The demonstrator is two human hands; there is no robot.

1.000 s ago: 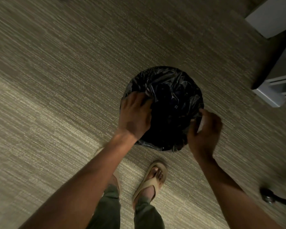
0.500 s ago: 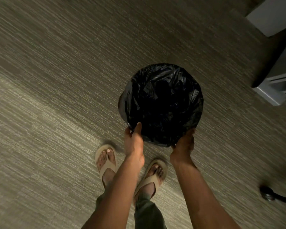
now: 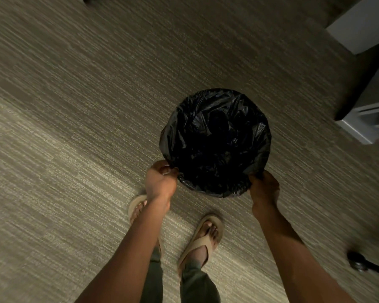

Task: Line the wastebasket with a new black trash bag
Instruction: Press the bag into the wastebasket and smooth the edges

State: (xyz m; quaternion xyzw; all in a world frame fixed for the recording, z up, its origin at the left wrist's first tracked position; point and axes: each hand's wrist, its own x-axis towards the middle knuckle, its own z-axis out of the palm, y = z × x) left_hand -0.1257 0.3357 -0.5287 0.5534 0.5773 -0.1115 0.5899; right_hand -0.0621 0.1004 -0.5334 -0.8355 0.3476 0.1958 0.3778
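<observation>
A round wastebasket stands on the carpet, fully covered by a glossy black trash bag (image 3: 214, 141) that drapes over its rim and sinks into its dark inside. My left hand (image 3: 160, 181) pinches the bag's edge at the near left of the rim. On the near right of the rim, my right hand (image 3: 264, 189) grips the bag's edge with fingers curled. The basket's own wall is hidden under the plastic.
Grey striped carpet (image 3: 74, 106) lies all around. My feet in tan sandals (image 3: 204, 239) stand just behind the basket. White furniture (image 3: 363, 119) is at the right edge, and a black chair caster (image 3: 358, 261) sits at the lower right.
Both hands have slid from the sides of the rim toward me. They now hold the bag's edge at the near side, wider apart than half a second ago.
</observation>
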